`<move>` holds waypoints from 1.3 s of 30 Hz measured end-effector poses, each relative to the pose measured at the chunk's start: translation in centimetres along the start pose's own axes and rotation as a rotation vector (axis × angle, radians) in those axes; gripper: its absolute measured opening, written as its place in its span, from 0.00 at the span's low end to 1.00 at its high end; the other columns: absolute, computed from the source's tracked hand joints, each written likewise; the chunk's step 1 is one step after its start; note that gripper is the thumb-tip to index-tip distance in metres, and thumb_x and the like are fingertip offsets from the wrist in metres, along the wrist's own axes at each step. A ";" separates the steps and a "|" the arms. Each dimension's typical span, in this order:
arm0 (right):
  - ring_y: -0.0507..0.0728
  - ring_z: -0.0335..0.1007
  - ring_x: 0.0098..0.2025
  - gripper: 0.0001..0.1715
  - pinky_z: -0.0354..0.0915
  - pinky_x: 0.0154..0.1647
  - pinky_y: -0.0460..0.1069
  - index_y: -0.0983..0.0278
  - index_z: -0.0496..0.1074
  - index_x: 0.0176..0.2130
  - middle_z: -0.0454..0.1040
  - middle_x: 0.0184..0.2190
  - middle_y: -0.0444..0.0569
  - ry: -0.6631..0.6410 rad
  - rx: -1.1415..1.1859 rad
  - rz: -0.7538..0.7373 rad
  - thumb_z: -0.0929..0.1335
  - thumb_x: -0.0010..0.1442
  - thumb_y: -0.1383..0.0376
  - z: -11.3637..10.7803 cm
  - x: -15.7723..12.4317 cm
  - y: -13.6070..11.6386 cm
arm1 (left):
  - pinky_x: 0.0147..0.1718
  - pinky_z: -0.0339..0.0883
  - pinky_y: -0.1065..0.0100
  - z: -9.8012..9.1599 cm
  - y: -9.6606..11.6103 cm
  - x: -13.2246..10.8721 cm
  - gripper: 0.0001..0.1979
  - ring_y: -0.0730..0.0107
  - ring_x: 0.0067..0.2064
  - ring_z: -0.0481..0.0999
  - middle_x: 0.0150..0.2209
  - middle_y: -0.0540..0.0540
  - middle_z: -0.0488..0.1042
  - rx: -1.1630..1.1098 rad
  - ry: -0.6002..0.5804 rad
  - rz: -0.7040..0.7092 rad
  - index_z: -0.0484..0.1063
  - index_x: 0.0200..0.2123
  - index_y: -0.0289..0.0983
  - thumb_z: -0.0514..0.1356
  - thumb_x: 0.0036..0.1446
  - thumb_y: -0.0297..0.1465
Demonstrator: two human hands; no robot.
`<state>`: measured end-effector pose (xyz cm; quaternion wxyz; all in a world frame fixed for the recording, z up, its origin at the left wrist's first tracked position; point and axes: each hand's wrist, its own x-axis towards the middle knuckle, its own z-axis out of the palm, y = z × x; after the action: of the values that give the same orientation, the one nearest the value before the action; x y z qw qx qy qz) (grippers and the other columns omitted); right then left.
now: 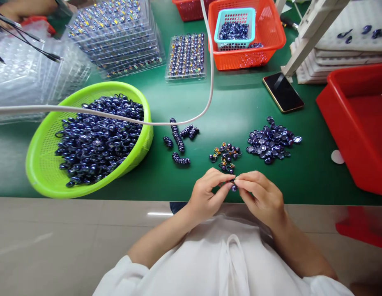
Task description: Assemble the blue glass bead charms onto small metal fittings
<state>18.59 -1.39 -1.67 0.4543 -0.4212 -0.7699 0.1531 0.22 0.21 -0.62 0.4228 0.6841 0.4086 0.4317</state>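
My left hand (pixel 209 193) and my right hand (pixel 261 196) meet at the front edge of the green table, thumbs and fingertips pinched together. Between them is a small piece with a shiny dark ball (pixel 233 188); the rest of it is hidden by my fingers. Just beyond my fingertips lies a loose group of ball pieces (pixel 229 151), some with amber stones. To the right is a pile of flat, glossy dark-blue pieces (pixel 268 142). Several dark ring-like pieces (pixel 178 137) sit stacked in short rows left of centre.
A lime-green basket (pixel 144 144) full of dark looped pieces stands left. Behind are stacked clear trays (pixel 117 45), a single filled tray (pixel 186 57) and an orange basket (pixel 240 61). A phone (pixel 283 92) and a red bin (pixel 339 123) are right. A white cable (pixel 166 123) hangs across the view.
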 end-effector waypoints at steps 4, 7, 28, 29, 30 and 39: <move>0.55 0.77 0.37 0.15 0.74 0.38 0.50 0.57 0.72 0.45 0.79 0.37 0.47 0.009 0.061 0.192 0.68 0.61 0.74 0.3 -0.2 -0.3 | 0.39 0.71 0.62 0.3 -0.1 -0.1 0.09 0.66 0.35 0.76 0.33 0.43 0.81 -0.020 0.024 -0.004 0.81 0.44 0.38 0.63 0.62 0.27; 0.53 0.75 0.33 0.10 0.73 0.35 0.48 0.58 0.72 0.43 0.77 0.35 0.45 0.018 0.128 0.372 0.69 0.62 0.71 0.6 -0.5 -0.6 | 0.39 0.71 0.63 0.4 -0.1 -0.2 0.09 0.67 0.35 0.77 0.33 0.44 0.82 -0.046 0.053 0.004 0.81 0.44 0.38 0.64 0.61 0.27; 0.51 0.69 0.26 0.04 0.66 0.27 0.45 0.61 0.72 0.33 0.73 0.25 0.42 -0.093 0.260 0.594 0.67 0.61 0.69 0.5 0.0 -0.7 | 0.35 0.72 0.66 0.7 -0.7 -0.1 0.08 0.67 0.34 0.77 0.32 0.43 0.82 -0.022 0.031 0.026 0.81 0.40 0.37 0.64 0.59 0.24; 0.51 0.69 0.27 0.05 0.66 0.27 0.45 0.61 0.73 0.34 0.73 0.25 0.42 -0.149 0.248 0.560 0.67 0.61 0.70 -0.1 0.2 -0.4 | 0.34 0.72 0.66 0.7 -0.6 0.0 0.08 0.67 0.34 0.77 0.32 0.43 0.81 -0.026 0.017 0.016 0.81 0.40 0.37 0.64 0.59 0.24; 0.51 0.69 0.28 0.06 0.66 0.28 0.46 0.61 0.74 0.34 0.73 0.26 0.42 -0.200 0.230 0.515 0.67 0.61 0.70 -0.7 0.3 0.0 | 0.34 0.72 0.66 0.7 -0.6 0.0 0.07 0.67 0.33 0.77 0.32 0.43 0.81 -0.029 0.003 0.002 0.81 0.40 0.37 0.64 0.59 0.24; 0.62 0.68 0.41 0.07 0.68 0.42 0.56 0.61 0.79 0.41 0.74 0.37 0.52 -0.075 -0.550 0.244 0.70 0.63 0.65 -4.6 1.0 6.2 | 0.36 0.71 0.68 0.8 -0.5 0.5 0.06 0.68 0.34 0.77 0.33 0.43 0.80 -0.069 0.035 -0.196 0.81 0.39 0.34 0.64 0.60 0.28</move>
<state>25.33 2.43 -2.44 0.2728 -0.6119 -0.7424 0.0078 1.03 0.67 -1.20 0.4791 0.6182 0.4658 0.4139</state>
